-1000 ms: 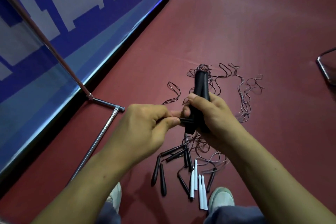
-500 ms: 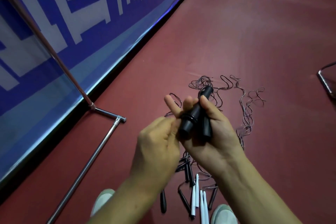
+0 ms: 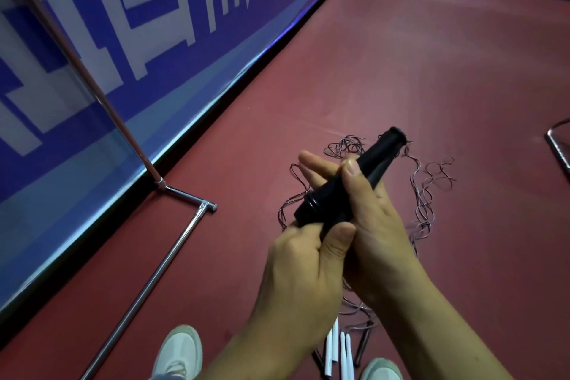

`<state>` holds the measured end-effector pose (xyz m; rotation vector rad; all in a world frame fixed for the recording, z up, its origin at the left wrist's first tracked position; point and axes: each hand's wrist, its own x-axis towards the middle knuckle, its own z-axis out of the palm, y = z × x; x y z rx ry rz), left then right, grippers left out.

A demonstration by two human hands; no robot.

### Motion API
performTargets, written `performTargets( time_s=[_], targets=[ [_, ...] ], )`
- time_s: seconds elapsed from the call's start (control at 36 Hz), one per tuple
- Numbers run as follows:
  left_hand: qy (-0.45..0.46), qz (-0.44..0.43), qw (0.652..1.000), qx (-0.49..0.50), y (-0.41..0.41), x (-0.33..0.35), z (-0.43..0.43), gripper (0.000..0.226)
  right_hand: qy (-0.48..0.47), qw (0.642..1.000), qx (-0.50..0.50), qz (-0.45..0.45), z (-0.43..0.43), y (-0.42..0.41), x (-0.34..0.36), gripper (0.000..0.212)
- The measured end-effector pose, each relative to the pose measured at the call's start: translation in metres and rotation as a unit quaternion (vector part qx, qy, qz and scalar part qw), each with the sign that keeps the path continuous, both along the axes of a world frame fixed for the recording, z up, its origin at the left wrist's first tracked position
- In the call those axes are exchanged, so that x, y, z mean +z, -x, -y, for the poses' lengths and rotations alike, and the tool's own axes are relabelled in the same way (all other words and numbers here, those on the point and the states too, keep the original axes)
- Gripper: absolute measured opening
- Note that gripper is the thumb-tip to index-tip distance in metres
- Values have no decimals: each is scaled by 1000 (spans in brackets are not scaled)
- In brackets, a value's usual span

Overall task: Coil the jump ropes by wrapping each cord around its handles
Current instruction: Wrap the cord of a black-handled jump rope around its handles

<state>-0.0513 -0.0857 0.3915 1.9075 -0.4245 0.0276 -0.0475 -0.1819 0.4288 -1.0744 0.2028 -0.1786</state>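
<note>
the right hand (image 3: 376, 225) clamps the black handles (image 3: 348, 182) under its thumb, fingers straight beneath; the left hand (image 3: 302, 274) curls closed on their lower end. tangled cords (image 3: 428, 191) lie on the floor (image 3: 401, 71) beyond the black handles, white handles (image 3: 339, 348) nearer the person.

Black handles (image 3: 345, 185), white handles (image 3: 336, 348), maroon floor (image 3: 401, 71), blue-and-white banner (image 3: 154, 25).

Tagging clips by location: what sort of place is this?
Likely an indoor sports hall: dark red court flooring, a blue-and-white banner barrier on a metal stand along its edge, and jump rope cords lying loose beneath the black handles being held.
</note>
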Motion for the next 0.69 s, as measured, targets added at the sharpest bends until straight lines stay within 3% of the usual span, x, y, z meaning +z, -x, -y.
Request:
performTargets(
  time_s=[0.11, 0.17, 0.25, 0.39, 0.58, 0.69],
  targets=[
    [89, -138, 986, 4, 4, 2, 5, 66, 65, 997, -32, -7, 2, -5, -9, 30],
    [166, -230, 959, -6, 7, 3, 8, 65, 104, 994, -45, 3, 0, -6, -13, 25],
    [209, -297, 931, 31, 12, 5, 10, 53, 130, 990, -57, 16, -3, -5, -16, 29],
    [252, -337, 906, 50, 14, 4, 11, 65, 102, 994, -43, 12, -8, -3, -16, 30],
    [356, -412, 838, 45, 12, 19, 9, 58, 80, 997, 9, 1, -8, 6, -4, 20],
    [371, -413, 832, 32, 11, 20, 8, 58, 53, 998, -9, 25, -9, 3, 0, 7]
  ],
)
